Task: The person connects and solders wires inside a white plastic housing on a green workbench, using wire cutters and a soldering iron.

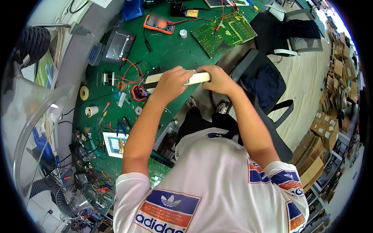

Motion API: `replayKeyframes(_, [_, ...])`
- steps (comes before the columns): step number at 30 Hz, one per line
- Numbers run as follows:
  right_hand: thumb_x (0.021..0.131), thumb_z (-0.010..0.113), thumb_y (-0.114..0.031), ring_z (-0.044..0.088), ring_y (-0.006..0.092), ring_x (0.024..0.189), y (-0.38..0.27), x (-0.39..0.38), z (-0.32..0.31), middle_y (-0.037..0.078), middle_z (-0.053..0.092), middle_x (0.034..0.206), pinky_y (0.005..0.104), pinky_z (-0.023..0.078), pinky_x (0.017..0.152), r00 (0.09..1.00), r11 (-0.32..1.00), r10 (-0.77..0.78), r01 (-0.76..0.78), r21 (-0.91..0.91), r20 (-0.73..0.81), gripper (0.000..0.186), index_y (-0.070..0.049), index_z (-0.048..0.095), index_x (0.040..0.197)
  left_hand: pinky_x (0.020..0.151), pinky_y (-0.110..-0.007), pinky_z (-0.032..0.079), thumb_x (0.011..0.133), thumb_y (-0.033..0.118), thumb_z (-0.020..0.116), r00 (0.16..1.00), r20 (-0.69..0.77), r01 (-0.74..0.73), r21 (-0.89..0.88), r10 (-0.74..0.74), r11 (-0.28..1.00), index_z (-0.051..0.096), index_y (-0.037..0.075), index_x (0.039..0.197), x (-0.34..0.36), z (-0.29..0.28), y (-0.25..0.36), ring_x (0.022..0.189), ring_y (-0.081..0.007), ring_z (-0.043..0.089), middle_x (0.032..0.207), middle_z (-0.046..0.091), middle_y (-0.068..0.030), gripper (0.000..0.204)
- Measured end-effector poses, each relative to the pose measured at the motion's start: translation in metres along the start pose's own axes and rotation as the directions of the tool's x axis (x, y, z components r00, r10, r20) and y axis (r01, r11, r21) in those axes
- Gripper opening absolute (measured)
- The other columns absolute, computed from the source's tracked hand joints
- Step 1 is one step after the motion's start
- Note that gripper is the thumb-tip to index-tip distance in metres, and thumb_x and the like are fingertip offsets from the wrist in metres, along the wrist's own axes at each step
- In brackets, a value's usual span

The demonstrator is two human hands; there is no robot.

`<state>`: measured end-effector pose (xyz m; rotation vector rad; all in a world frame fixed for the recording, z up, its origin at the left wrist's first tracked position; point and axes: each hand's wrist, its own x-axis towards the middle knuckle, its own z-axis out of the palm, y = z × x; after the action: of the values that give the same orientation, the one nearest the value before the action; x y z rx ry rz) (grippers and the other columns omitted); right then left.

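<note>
Both grips on cream bar (198,79), ends enclosed

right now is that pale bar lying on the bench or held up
Held up: the pale bar lies level between the left hand and right hand, gripped at both ends above the green bench.

Green bench (171,50) — wood floor (307,81), chairs (268,77)
</note>
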<state>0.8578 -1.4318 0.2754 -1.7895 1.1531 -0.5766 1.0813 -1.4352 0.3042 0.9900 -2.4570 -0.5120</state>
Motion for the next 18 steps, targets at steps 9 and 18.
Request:
replayKeyframes(9, [0.058,0.078,-0.026,0.068,0.0351,0.083,0.002,0.048,0.017,0.017,0.070,0.084,0.0422,0.054,0.073,0.823,0.953,0.104,0.077,-0.292,0.558,0.042,-0.005,0.069,0.093,0.071,-0.038,0.048,0.065,0.007,0.074,0.999,-0.036,0.035,0.030,-0.034,0.999,0.061,0.006,0.098,-0.024,0.047,0.001,0.081,-0.0263,0.058,0.081,0.059,-0.0061,0.035])
replayKeyframes(18, [0.067,0.072,-0.023,0.067,0.0366,0.084,0.025,0.030,0.025,0.015,0.070,0.085,0.0454,0.053,0.075,0.944,0.927,0.037,0.090,-0.364,0.329,0.036,-0.011,0.066,0.100,0.089,-0.044,0.044,0.066,0.004,0.072,0.921,-0.346,0.221,0.090,-0.178,0.971,0.062,0.006,0.108,-0.039,0.079,0.019,0.098,-0.0304,0.055,0.101,0.061,-0.0092,0.043])
